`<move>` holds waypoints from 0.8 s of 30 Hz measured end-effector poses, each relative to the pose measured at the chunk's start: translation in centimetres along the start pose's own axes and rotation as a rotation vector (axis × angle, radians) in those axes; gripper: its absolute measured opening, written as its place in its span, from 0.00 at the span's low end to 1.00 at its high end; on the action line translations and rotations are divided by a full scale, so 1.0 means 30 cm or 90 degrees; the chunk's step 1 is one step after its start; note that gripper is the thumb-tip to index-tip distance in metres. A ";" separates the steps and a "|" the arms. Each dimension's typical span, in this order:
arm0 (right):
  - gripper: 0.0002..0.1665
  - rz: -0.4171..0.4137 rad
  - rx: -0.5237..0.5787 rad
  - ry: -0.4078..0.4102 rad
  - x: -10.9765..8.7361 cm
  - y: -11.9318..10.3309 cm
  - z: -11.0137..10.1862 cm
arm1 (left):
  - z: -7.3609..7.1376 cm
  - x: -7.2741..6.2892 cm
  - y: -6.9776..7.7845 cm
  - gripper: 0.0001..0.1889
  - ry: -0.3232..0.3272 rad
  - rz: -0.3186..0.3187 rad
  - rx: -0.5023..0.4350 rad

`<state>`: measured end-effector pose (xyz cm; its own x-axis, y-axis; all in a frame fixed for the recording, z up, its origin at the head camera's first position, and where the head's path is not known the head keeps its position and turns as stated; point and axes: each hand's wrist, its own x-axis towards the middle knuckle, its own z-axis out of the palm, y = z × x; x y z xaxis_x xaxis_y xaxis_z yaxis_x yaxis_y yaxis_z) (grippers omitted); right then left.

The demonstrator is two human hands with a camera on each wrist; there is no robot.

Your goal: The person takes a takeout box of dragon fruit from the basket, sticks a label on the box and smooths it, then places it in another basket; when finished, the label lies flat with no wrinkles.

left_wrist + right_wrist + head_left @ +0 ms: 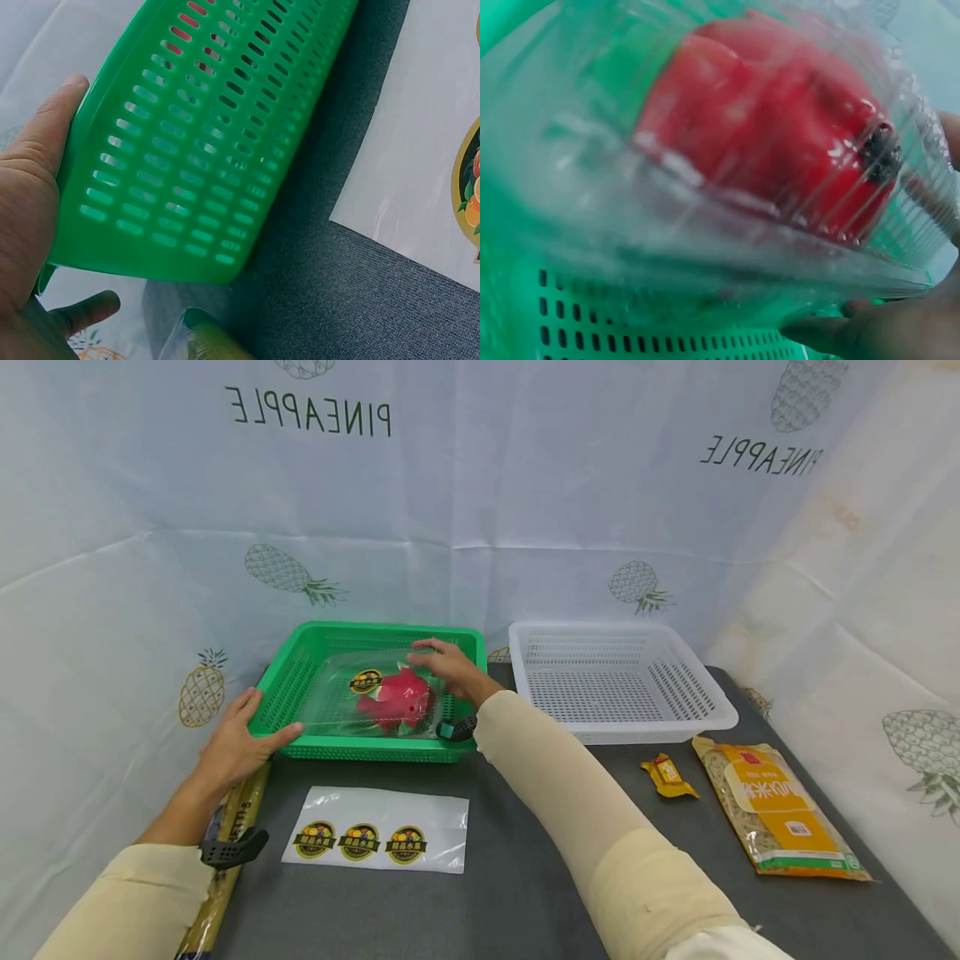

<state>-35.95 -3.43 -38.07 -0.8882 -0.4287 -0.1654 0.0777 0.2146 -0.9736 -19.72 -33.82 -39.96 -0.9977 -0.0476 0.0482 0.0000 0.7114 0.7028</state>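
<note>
A clear plastic fruit box [337, 702] holds a red dragon fruit [397, 702] and bears a round black-and-gold sticker [366, 682]. It is inside the green basket [375, 749], slightly tilted in the right wrist view. My right hand [450, 670] grips the box by its right end, with fingers above and below its edge [922, 289]. At the basket's front left corner, my left hand [234, 745] holds the rim, the thumb along the front and the fingers at the left side.
A white sheet [375, 806] with three matching stickers lies before the basket. To the right are a white basket [622, 737], a small orange packet [667, 777] and a bag of grain [780, 810]. A long yellow package [217, 893] lies under my left forearm. Pineapple-print cloth hangs behind.
</note>
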 end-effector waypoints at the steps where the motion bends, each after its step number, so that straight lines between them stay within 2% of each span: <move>1: 0.27 0.006 -0.009 -0.010 0.001 0.000 0.009 | -0.001 -0.002 -0.001 0.53 0.001 -0.001 0.002; 4: 0.35 0.019 -0.021 -0.032 0.004 -0.001 0.033 | -0.003 -0.005 -0.003 0.53 0.001 -0.002 0.006; 9: 0.43 0.008 -0.041 -0.046 0.006 -0.009 0.071 | -0.003 -0.005 -0.002 0.54 0.002 0.004 -0.003; 16: 0.44 -0.010 -0.091 -0.044 -0.009 -0.010 0.083 | 0.008 0.001 0.006 0.53 -0.005 0.006 -0.018; 24: 0.49 -0.008 -0.181 -0.082 -0.034 -0.025 0.098 | 0.000 -0.006 -0.004 0.53 -0.006 -0.001 -0.012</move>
<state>-33.78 -5.74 -37.65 -0.8222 -0.5367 -0.1895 -0.0791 0.4375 -0.8958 -19.56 -33.90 -40.05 -0.9983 -0.0426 0.0401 -0.0009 0.6975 0.7166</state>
